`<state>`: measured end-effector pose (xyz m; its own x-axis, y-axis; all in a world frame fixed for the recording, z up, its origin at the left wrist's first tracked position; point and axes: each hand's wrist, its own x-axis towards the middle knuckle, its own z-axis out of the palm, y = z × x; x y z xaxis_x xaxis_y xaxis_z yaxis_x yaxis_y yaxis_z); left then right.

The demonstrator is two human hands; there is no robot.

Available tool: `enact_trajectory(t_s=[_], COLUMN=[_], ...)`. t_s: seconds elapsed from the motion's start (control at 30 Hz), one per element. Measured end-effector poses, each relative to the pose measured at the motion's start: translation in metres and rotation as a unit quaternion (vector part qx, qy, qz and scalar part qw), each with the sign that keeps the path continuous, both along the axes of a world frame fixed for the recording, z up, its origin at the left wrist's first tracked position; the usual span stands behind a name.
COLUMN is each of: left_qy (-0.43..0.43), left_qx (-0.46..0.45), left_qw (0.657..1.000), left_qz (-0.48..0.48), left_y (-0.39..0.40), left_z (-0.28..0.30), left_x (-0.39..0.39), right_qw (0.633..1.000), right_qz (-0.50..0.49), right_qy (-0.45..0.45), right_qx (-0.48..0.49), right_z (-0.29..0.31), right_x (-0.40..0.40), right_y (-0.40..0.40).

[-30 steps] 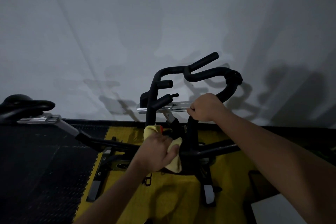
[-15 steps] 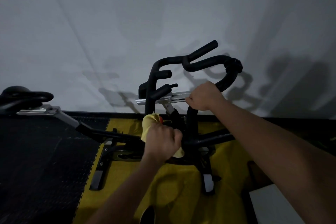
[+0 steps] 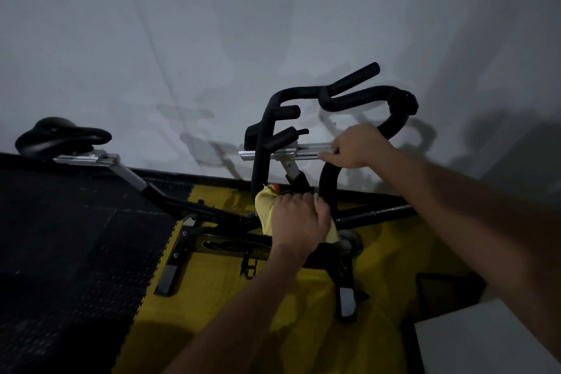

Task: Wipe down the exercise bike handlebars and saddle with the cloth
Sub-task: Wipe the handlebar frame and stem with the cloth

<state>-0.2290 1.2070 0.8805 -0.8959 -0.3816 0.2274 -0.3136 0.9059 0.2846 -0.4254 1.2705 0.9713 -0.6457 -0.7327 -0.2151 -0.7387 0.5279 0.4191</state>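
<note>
The exercise bike stands against a grey wall. Its black padded handlebars (image 3: 343,96) rise at centre right, and the black saddle (image 3: 62,135) sits at far left on a silver slider. My left hand (image 3: 299,218) grips a yellow cloth (image 3: 264,206) wrapped round the low near part of the handlebar. My right hand (image 3: 356,147) holds the right handlebar loop where it meets the silver handlebar slider (image 3: 288,154). Most of the cloth is hidden under my left hand.
The bike frame (image 3: 212,212) stands on a yellow mat (image 3: 218,307); black studded floor tiles (image 3: 69,252) lie to the left. A white box corner (image 3: 485,340) shows at bottom right, with a dark flat object beside it. The wall is close behind.
My left hand with the cloth has shifted right and slightly up along the low handlebar bend. My right hand has kept its grip. The view has moved a little.
</note>
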Motion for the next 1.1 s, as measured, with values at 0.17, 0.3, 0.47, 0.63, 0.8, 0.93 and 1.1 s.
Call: enact_trajectory(t_s=[0.17,0.3,0.47,0.63,0.8,0.93,1.1], left_qy=[0.033,0.047,-0.023,0.04,0.048,0.06,0.017], left_qx=[-0.024,-0.077,-0.09,0.011,0.083,0.03,-0.078], left_qw=[0.986,0.983,0.996,0.991,0.984,0.997,0.981], left_qz=[-0.163,-0.157,0.009,0.124,0.153,-0.038,-0.174], left_y=[-0.05,-0.061,-0.02,0.035,0.073,0.026,-0.068], left_z=[-0.007,-0.012,-0.015,-0.001,-0.005,-0.012,0.001], left_x=[0.011,0.012,0.006,0.011,0.009,0.035,0.035], right_qw=[0.999,0.999,0.998,0.997,0.996,0.996,0.996], right_qz=[-0.025,-0.01,-0.032,-0.058,-0.072,-0.071,-0.069], right_qy=[0.028,0.038,0.032,0.035,0.029,0.022,0.015], right_qx=[-0.003,-0.028,-0.047,-0.048,-0.034,-0.04,-0.052], right_z=[0.021,0.015,0.013,0.017,0.019,0.019,0.019], right_x=[-0.008,0.002,0.014,0.022,0.027,0.028,0.026], right_y=[0.028,0.035,0.04,0.038,0.036,0.037,0.04])
